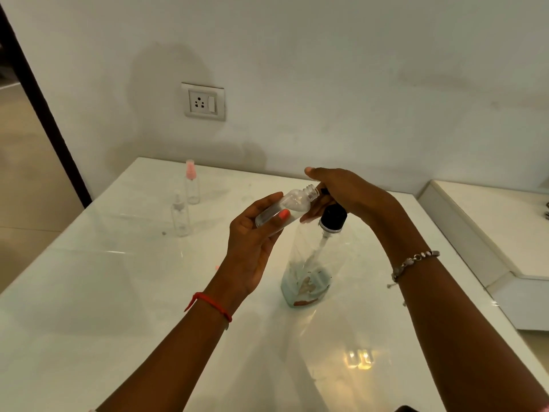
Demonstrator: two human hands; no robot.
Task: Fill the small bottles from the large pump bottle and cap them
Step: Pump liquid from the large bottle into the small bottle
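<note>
A glossy white table is filling most of the view, and a warm patch of light is reflecting off its near right part. A small dark speck is lying on its far left part. Behind it a pale wall is rising, carrying a white socket plate with a switch. At the far left a dark door frame is slanting down beside a beige floor. To the right a white ledge is sitting just beside the table.

No readable text or labels anywhere.
</note>
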